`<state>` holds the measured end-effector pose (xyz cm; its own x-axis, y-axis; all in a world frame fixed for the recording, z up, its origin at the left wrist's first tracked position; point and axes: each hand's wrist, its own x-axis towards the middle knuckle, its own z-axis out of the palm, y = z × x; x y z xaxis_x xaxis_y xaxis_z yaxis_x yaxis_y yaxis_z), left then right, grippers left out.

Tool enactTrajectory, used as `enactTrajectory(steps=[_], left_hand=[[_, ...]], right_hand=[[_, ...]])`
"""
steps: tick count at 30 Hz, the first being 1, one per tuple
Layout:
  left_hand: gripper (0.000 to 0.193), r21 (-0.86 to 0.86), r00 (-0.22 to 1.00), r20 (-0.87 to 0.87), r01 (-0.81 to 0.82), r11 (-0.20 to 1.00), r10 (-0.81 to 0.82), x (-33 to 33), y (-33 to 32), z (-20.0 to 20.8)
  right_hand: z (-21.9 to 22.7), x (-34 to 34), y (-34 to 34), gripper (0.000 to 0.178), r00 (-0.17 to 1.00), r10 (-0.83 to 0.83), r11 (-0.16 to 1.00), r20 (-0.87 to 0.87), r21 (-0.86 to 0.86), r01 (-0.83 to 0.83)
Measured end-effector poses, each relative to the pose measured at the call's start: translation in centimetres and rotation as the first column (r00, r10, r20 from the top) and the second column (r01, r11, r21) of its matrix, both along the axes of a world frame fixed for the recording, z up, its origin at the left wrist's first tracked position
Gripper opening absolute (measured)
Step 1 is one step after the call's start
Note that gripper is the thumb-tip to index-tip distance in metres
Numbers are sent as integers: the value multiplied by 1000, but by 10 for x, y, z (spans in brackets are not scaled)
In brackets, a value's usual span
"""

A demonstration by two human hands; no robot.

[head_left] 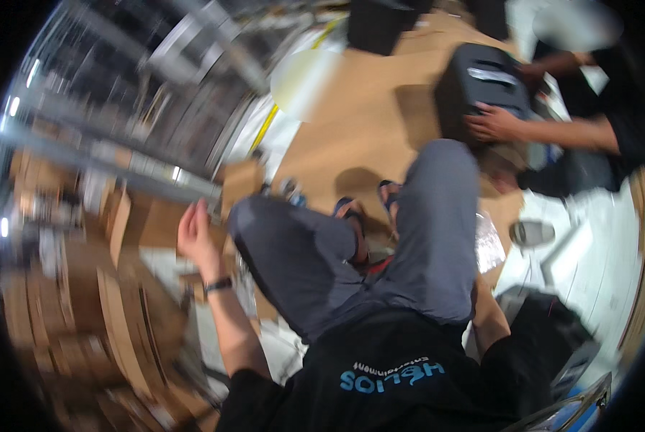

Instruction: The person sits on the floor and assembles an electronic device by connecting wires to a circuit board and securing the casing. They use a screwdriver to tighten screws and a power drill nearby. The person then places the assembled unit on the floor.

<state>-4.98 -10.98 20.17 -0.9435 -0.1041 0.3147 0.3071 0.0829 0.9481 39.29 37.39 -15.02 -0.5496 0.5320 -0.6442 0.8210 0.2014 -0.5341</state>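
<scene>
My left hand (198, 236) is raised left of my left knee, a dark band at its wrist. Its fingers are loosely bent, with nothing visible in them, though motion blurs them. Cardboard boxes lie nearest to it. My right forearm (489, 317) runs down beside my right thigh, which hides the hand; what it touches cannot be seen. Beyond my knees, at the far right, stands a bulky black case (448, 101) with a grey bar on top. A co-worker's hand (495, 122) rests on its near side, and the other is at its far right.
Brown cardboard sheeting (337, 144) covers the floor ahead. Stacked cartons (131, 309) crowd the left side, below metal framing. Close on my right sits another black case (556, 335). A crinkled clear plastic piece (489, 243) and a greyish rounded object (531, 233) lie beside my right leg.
</scene>
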Motion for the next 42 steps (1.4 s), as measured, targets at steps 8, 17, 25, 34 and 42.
enactTrajectory(steps=[8,17,25,34,42], left_hand=[[29,258,994,88,-87,962,66,21,-35,-2],[41,442,895,84,361,821,-439,-66,53,33],[34,142,810,169,544,827,-562,-135,176,24],[33,-23,687,306,698,716,-659,-170,208,-33],[36,355,278,310,853,382,-909,-175,199,-83]], right_hand=[[124,-104,98,42,946,-203,971,-252,-179,160],[392,-316,43,44,675,6,994,-738,-70,-85],[361,-484,-65,38,480,431,774,-764,40,-632],[283,-499,-20,37,600,591,777,-540,180,-603],[291,-487,-23,27,624,512,799,-591,61,-598]])
